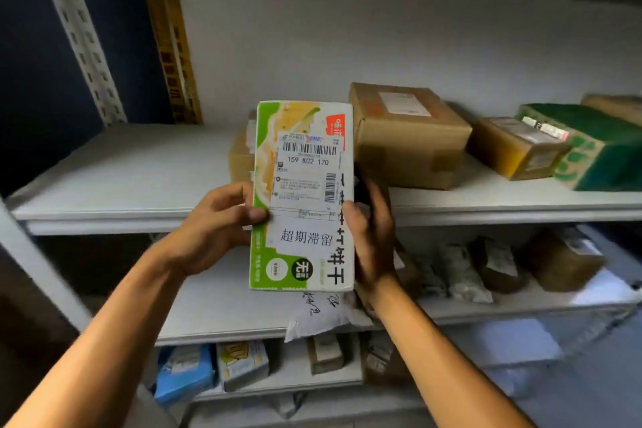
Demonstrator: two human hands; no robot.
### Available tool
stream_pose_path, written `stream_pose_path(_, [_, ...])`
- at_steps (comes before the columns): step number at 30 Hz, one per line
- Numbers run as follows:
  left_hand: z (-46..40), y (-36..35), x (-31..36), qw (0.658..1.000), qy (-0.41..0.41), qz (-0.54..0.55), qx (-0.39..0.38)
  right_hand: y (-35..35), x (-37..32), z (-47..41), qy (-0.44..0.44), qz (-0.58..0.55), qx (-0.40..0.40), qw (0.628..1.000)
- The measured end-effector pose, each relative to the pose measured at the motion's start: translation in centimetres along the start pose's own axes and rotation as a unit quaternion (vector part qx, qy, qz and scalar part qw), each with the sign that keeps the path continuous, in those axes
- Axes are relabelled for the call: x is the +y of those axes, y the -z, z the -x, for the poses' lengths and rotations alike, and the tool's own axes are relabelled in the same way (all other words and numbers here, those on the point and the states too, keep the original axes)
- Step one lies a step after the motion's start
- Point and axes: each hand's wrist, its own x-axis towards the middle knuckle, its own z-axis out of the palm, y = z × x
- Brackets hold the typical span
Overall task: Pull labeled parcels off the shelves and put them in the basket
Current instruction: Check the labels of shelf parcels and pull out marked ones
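We hold the labeled parcel [303, 195] upright before the shelf [121, 177]; left hand [215, 226] fingers clamped on its left edge | right hand [371, 236] fingers clamped on its right edge

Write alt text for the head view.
Both hands, left hand and right hand, hold a green-and-white box upright before white shelves, its shipping label facing the camera. Brown cartons sit on the shelf behind.

Head-worn view, close, facing the shelves [139, 181].
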Motion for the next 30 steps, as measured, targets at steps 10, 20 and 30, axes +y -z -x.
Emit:
stream_pose_path(10, [-8.7, -15.4, -5.0, 0.975, 0.083, 0.002, -0.205, 17.9, -1.2, 3.8, 0.012, 0.083, 0.166, 0.983])
stream_pose_path(20, [-11.5, -37.8, -11.6, 0.922, 0.137, 0.019, -0.362, 37.6, -5.7, 13.6, -0.010, 0.160, 0.337, 0.928])
stream_pose_path(30, [-7.2, -62.0, -18.1, 0.829, 0.178, 0.017, -0.530, 52.7, -14.4, 28.5, 0.008, 0.286, 0.521, 0.804])
